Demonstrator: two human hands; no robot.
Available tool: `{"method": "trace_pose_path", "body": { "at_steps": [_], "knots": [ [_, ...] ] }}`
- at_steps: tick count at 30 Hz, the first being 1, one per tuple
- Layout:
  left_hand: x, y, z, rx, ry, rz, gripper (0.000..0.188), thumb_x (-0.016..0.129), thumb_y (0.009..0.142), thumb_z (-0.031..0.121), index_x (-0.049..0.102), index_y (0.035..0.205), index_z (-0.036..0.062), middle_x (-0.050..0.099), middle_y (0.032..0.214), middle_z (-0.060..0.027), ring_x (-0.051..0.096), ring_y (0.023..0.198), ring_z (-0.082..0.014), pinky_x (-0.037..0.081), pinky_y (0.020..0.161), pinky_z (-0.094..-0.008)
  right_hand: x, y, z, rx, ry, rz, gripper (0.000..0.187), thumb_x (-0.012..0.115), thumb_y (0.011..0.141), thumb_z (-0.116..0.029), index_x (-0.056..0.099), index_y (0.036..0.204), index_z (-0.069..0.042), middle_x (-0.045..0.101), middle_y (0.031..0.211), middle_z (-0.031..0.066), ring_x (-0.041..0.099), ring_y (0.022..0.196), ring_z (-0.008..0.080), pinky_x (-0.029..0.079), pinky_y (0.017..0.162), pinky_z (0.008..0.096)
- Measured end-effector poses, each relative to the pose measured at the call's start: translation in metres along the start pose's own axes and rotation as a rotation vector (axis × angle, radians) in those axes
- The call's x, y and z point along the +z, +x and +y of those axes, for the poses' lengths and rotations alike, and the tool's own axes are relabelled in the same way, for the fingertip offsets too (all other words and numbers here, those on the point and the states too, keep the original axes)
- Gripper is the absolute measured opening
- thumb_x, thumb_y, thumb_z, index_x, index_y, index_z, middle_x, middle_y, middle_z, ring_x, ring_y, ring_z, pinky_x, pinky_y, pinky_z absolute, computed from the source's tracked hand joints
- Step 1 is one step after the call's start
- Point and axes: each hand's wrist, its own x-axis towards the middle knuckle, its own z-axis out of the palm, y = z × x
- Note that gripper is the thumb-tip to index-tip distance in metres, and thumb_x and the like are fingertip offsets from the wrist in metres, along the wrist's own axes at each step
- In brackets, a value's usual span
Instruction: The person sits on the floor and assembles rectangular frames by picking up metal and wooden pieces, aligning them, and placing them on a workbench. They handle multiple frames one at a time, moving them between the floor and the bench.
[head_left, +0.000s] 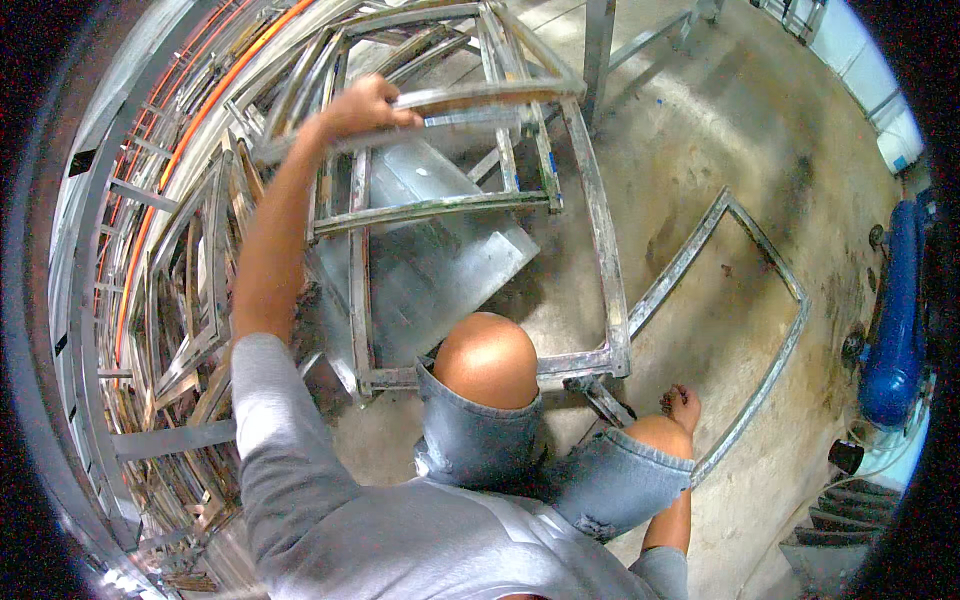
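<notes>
My left hand (365,108) is closed on the edge of a worn metal frame (460,122), whose near bar is smeared by motion. Beneath it, a larger rectangular frame (598,215) leans among other frames in front of my knees. Grey sheet metal (425,270) shows through its opening. Beyond my right knee, my right hand (683,408) hangs low with its fingers loosely bent and apart, and nothing shows in it. Near that hand, a bare rectangular frame (765,240) lies on the concrete floor.
Many old frames (190,290) are stacked along a metal rack (175,440) at my left. An orange hose or pipe (210,85) runs along the rack. At the far right stands a blue cylindrical tank (895,320). A metal post (597,55) rises beyond the frames.
</notes>
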Motion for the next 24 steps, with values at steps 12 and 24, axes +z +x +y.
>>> {"method": "trace_pose_path", "body": {
  "at_steps": [12,24],
  "knots": [
    [-0.135,0.057,0.046,-0.091,-0.036,0.145,0.044,0.085,0.066,0.042,0.056,0.059,0.0095,0.044,0.053,0.0043,0.038,0.048,-0.0070,0.029,0.044,-0.0294,0.016,-0.009,0.009,-0.005,0.100,-0.019,0.018,0.058,0.094,-0.010,0.061,0.107,0.002,0.065,0.083,0.0114,0.064,0.066,0.0191,0.052,0.059,0.0307],
    [-0.146,0.000,0.091,-0.552,-0.003,0.535,0.040,0.079,0.071,0.035,0.048,0.060,0.0126,0.041,0.057,0.0041,0.035,0.052,-0.0087,0.026,0.048,-0.0325,-0.019,-0.014,0.091,0.170,0.137,0.059,0.019,0.056,0.092,-0.005,0.065,0.108,0.003,0.065,0.089,0.0089,0.059,0.076,0.0157,0.049,0.066,0.0288]
  ]
}}
